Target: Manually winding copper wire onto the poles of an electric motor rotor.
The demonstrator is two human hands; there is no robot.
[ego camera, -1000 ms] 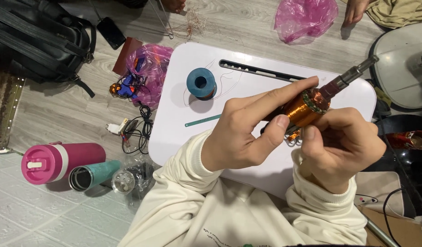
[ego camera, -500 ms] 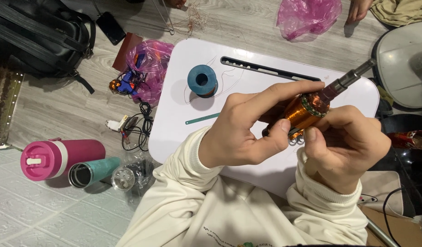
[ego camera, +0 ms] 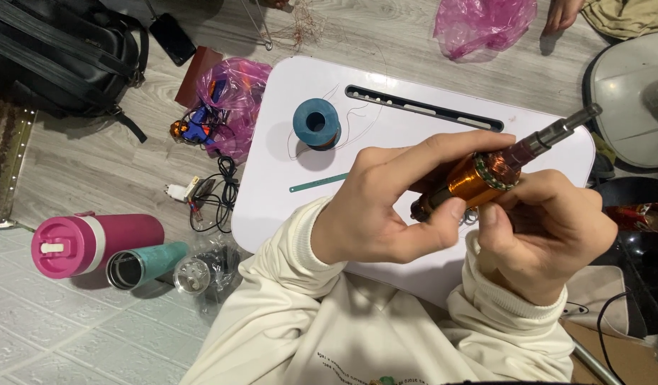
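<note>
Both of my hands hold a motor rotor (ego camera: 485,180) wound with orange copper wire, its grey steel shaft pointing up to the right. My left hand (ego camera: 386,207) grips the lower end with thumb and fingers around it. My right hand (ego camera: 550,232) cups the winding from below, thumb against the copper. They hover over a small white lap table (ego camera: 293,192). On that table stand a teal spool (ego camera: 317,123) with thin wire trailing from it, and a thin green stick (ego camera: 318,183).
A black bag (ego camera: 65,50) lies at the top left. A pink plastic bag (ego camera: 225,96) with small parts sits beside the table. A pink bottle (ego camera: 86,244), teal cup (ego camera: 143,264) and cables (ego camera: 208,196) lie on the floor. Another person's hand (ego camera: 560,14) shows at top right.
The rotor and both hands have stayed almost in place. My left fingers have shifted slightly along the winding.
</note>
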